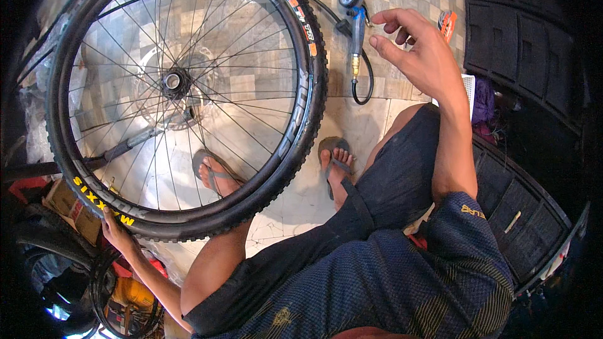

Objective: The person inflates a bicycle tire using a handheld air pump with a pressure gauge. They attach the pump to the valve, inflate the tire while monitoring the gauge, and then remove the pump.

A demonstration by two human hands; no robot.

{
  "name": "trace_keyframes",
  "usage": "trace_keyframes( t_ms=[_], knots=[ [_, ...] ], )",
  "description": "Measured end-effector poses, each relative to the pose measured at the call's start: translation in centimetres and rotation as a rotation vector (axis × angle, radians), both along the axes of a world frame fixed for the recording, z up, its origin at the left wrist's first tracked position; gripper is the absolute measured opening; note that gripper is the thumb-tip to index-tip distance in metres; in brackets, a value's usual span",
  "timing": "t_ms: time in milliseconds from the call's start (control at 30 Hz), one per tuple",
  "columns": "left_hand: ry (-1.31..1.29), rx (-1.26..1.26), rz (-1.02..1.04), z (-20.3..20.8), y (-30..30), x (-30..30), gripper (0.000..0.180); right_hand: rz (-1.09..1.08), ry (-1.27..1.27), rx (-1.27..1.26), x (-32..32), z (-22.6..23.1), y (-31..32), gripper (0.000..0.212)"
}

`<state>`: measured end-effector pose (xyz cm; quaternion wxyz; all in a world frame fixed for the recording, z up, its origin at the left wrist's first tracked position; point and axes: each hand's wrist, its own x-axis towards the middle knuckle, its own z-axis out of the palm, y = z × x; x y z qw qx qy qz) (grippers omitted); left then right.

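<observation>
A bicycle wheel [314, 97] with a knobby black tyre, thin dark spokes and a disc rotor fills the left of the view. My left hand [118, 233] grips its tyre at the lower left, with some fingers hidden behind the rubber. My right hand [419, 56] is raised on the right, thumb and forefinger apart, other fingers curled, nothing visible between them. Just left of its fingertips lies a tyre inflator gun [357, 34] with a round gauge, blue parts, a brass fitting and a black hose [363, 97].
Black drawer cabinets [521, 44] line the right side. A white basket [468, 91] and purple cloth [482, 97] sit beside them. An orange packet [446, 25] lies on the tiled floor. Cardboard boxes [75, 210] and coiled black cables [100, 289] crowd the lower left.
</observation>
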<state>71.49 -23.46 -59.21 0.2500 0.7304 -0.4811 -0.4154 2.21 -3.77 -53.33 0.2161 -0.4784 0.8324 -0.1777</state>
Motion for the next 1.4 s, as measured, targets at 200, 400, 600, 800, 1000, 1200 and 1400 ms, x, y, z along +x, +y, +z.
trace_keyframes(
  t_ms=[200,400,600,800,1000,1200,1400],
  knots=[
    [-0.004,-0.014,0.010,0.7,0.2,-2.1,0.049,-0.008,-0.015,-0.035,-0.4,-0.1,0.0,0.038],
    [-0.050,-0.043,-0.006,1.6,0.5,-3.8,0.050,-0.014,-0.028,-0.030,-0.6,-0.3,-0.1,0.037],
    [-0.026,0.005,0.040,1.6,0.2,-3.2,0.049,0.001,-0.058,-0.010,-0.6,-0.1,-0.3,0.028],
    [-0.019,-0.031,0.015,1.5,0.5,-3.1,0.049,0.325,-0.026,0.057,1.2,-2.8,-1.4,0.051],
    [-0.156,-0.018,-0.066,2.0,0.3,-2.9,0.056,0.554,0.412,0.119,-0.9,-9.2,-10.0,0.064],
    [-0.141,-0.067,-0.052,1.4,0.6,-3.0,0.050,0.546,0.596,0.139,-1.7,-16.4,-18.0,0.073],
    [-0.184,-0.081,-0.084,1.9,1.0,-3.6,0.052,0.584,0.666,0.162,-1.7,-18.3,-19.5,0.078]
  ],
)
